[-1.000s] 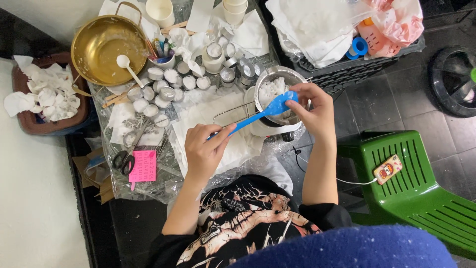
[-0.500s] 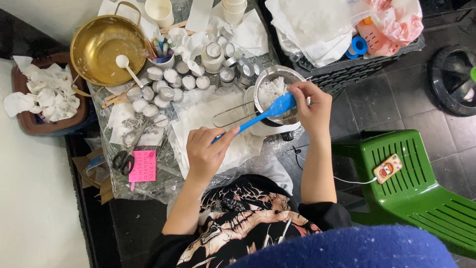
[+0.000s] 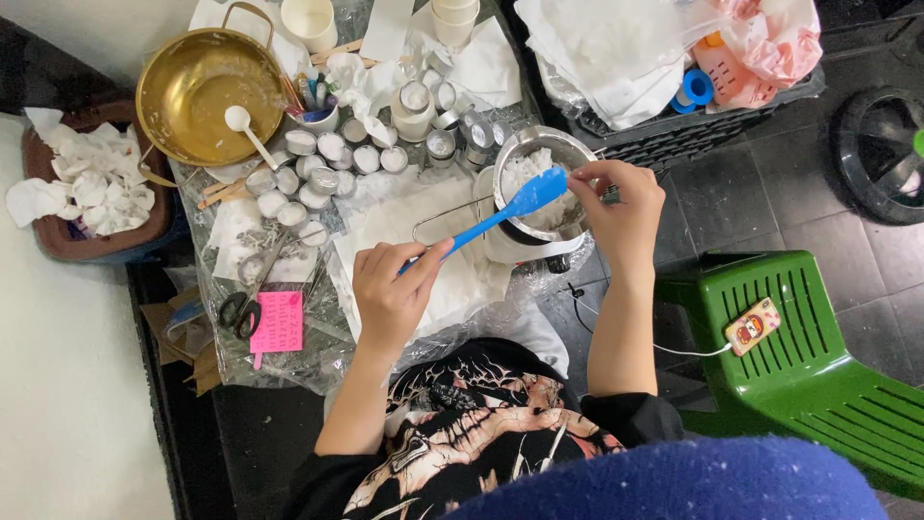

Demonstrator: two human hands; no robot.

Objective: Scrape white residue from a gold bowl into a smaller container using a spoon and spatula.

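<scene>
Left hand (image 3: 390,289) closed around blue spatula (image 3: 510,208) handle, blade over steel pot (image 3: 539,188) of white flakes (mid-desk). Right hand (image 3: 621,207) pinching at pot rim, contents of grip unclear.

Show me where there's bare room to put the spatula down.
Freest patch: the white paper between the left hand and the steel pot. Also the green stool seat beside the phone. Crowded: the small tins by the gold bowl.

The blue silicone spatula (image 3: 500,214) is tilted, its blade at the rim of the round steel pot (image 3: 539,154). The pot holds white flaky wax and stands on the worktop.
</scene>
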